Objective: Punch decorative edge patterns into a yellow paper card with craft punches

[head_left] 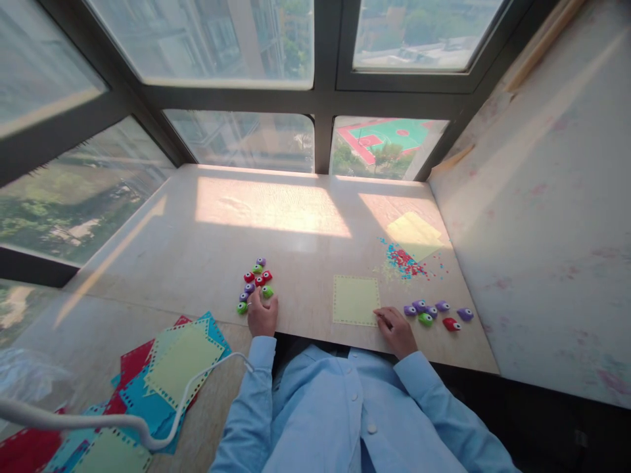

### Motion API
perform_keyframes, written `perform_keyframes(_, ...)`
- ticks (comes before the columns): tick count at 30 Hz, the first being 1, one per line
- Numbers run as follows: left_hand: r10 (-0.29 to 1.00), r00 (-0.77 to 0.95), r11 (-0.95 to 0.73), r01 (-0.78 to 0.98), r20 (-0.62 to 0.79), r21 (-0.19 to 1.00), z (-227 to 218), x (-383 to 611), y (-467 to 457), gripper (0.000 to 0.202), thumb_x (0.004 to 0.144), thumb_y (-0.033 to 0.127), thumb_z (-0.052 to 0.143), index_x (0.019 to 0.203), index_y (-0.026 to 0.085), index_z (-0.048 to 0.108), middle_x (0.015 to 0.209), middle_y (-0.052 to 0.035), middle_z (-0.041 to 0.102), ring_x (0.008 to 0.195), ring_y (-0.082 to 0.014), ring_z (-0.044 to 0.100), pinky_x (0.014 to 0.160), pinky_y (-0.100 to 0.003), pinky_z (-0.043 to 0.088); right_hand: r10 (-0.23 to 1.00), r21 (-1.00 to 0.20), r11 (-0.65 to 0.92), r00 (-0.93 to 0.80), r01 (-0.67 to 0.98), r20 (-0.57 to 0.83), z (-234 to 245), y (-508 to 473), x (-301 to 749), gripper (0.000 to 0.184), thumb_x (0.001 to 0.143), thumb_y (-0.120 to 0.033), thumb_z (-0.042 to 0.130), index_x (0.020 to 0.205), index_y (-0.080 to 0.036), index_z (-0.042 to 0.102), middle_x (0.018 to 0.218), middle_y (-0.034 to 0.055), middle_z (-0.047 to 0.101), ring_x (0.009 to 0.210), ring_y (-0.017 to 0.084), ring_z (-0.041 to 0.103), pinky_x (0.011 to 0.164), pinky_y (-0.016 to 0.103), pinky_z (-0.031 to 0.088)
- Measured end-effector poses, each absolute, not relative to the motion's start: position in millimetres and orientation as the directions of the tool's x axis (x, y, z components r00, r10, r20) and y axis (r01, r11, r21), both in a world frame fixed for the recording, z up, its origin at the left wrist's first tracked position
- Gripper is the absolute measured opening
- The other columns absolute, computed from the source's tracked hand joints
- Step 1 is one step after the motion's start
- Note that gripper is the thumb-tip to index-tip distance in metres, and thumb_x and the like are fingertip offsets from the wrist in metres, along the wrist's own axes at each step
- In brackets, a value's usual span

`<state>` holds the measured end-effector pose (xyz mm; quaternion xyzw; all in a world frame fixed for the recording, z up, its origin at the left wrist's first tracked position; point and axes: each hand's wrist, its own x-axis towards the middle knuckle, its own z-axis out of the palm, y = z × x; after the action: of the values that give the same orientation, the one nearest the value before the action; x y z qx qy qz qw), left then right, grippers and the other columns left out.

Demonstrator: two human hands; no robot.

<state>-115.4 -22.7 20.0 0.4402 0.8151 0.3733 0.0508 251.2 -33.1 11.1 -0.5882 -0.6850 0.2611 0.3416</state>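
A square pale yellow paper sheet (355, 295) with small holes punched along its edges lies near the table's front edge. At its right edge, my right hand (397, 330) is closed, fingertips pinching the paper. My left hand (263, 318) rests by a cluster of small craft hole punches, its thumb and forefinger apart around a green punch (267, 292). Red punches (260, 281) and purple punches (249, 288) lie beside it. Right of my right hand are several more punches, among them a green one (424, 320) and a red one (451, 324).
Red, blue and yellow confetti (404, 261) is scattered before another yellow sheet (411, 230) at the back right. Punched coloured sheets (185, 358) pile up at the lower left, crossed by a white cable (185, 397). Windows border the back; a wall (542, 230) stands right.
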Motion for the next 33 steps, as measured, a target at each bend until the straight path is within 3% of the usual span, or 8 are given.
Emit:
perform_keyframes(3, 0.76, -0.612, 0.374, 0.686, 0.217, 0.624, 21.2, -112.1, -14.0, 0.041, 0.077, 0.035, 0.065, 0.113, 0.016, 0.062, 0.115, -0.0158, 0.065, 0.104, -0.0295, 0.063, 0.09, -0.043, 0.05, 0.985, -0.753, 0.165, -0.062, 0.637, 0.162, 10.5, -34.5, 250.0, 0.021, 0.086, -0.028, 0.049, 0.091, -0.022, 0.068, 0.09, 0.009, 0.068, 0.085, 0.023, 0.065, 0.077, 0.037, 0.053)
perform_keyframes(8, 0.835, -0.539, 0.362, 0.69, 0.111, 0.627, 22.1, -108.2, -7.5, 0.032, 0.079, 0.029, 0.06, 0.107, 0.016, 0.067, 0.097, -0.0111, 0.071, 0.077, -0.0223, 0.066, 0.078, -0.037, 0.053, 0.984, -0.744, 0.162, -0.052, 0.648, 0.169, 9.8, -35.7, 248.0, 0.021, 0.085, -0.028, 0.049, 0.091, -0.022, 0.068, 0.091, 0.0094, 0.068, 0.086, 0.024, 0.065, 0.078, 0.038, 0.053)
perform_keyframes(15, 0.968, -0.245, 0.122, 0.652, 0.056, 0.749, 19.9, -93.6, -14.9, 0.033, 0.076, 0.026, 0.062, 0.108, 0.02, 0.068, 0.081, -0.0016, 0.073, 0.061, -0.0135, 0.063, 0.067, -0.027, 0.053, 0.987, -0.777, 0.145, -0.037, 0.613, 0.156, 16.1, -37.3, 247.6, 0.021, 0.084, -0.027, 0.049, 0.094, -0.021, 0.068, 0.094, 0.0094, 0.068, 0.09, 0.024, 0.064, 0.082, 0.039, 0.053)
perform_keyframes(21, 0.998, -0.033, -0.025, 0.649, 0.061, 0.76, 19.6, -66.6, -18.4, 0.03, 0.078, 0.022, 0.062, 0.108, 0.022, 0.068, 0.086, -0.002, 0.074, 0.063, -0.0134, 0.063, 0.064, -0.027, 0.054, 0.992, -0.787, 0.036, 0.074, 0.616, 0.103, 23.9, -42.8, 248.4, 0.026, 0.082, -0.026, 0.051, 0.102, -0.019, 0.065, 0.1, 0.0111, 0.067, 0.079, 0.022, 0.064, 0.076, 0.039, 0.055)
perform_keyframes(27, 0.996, 0.071, -0.092, 0.651, 0.061, 0.753, 17.5, -36.5, -17.3, 0.033, 0.079, 0.019, 0.063, 0.112, 0.02, 0.066, 0.093, -0.0044, 0.073, 0.07, -0.015, 0.064, 0.07, -0.03, 0.055, 0.983, -0.82, -0.029, 0.165, 0.572, 0.081, 24.9, -48.5, 249.7, 0.039, 0.078, -0.03, 0.054, 0.114, -0.018, 0.062, 0.119, 0.0153, 0.06, 0.108, 0.028, 0.058, 0.078, 0.042, 0.058)
perform_keyframes(33, 0.989, 0.115, -0.148, 0.671, 0.096, 0.727, 15.5, -24.3, -15.3, 0.033, 0.079, 0.018, 0.063, 0.112, 0.021, 0.066, 0.093, -0.0044, 0.073, 0.073, -0.0159, 0.065, 0.074, -0.032, 0.055, 0.975, -0.893, -0.147, 0.213, 0.426, -0.06, 20.8, -52.1, 245.6, 0.047, 0.074, -0.033, 0.06, 0.119, -0.019, 0.059, 0.127, 0.0154, 0.057, 0.117, 0.029, 0.056, 0.083, 0.044, 0.058)
